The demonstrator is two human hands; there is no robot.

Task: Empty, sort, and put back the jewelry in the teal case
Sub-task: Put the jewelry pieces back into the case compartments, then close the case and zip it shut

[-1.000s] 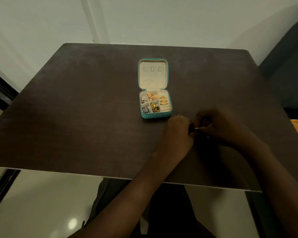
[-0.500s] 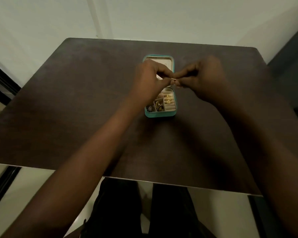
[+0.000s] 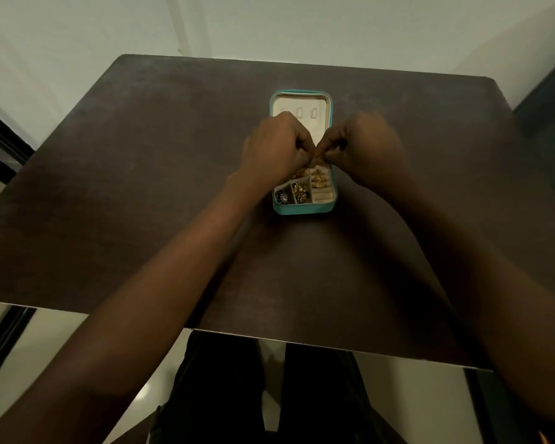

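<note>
Over the open case [image 3: 303, 208], both hands meet fingertip to fingertip. Left hand [image 3: 274, 149] and right hand [image 3: 364, 145] have fingers curled, tips pinched together at one spot; whatever they pinch is too small and dark to make out. Case sits on the table [image 3: 141, 187], directly under and just nearer than the fingertips, lid [image 3: 302, 104] tipped back beyond the knuckles. Gold jewelry [image 3: 318, 181] fills compartments just below the pinch; a darker piece [image 3: 282, 197] lies in the near-left compartment, under the left wrist side.
</note>
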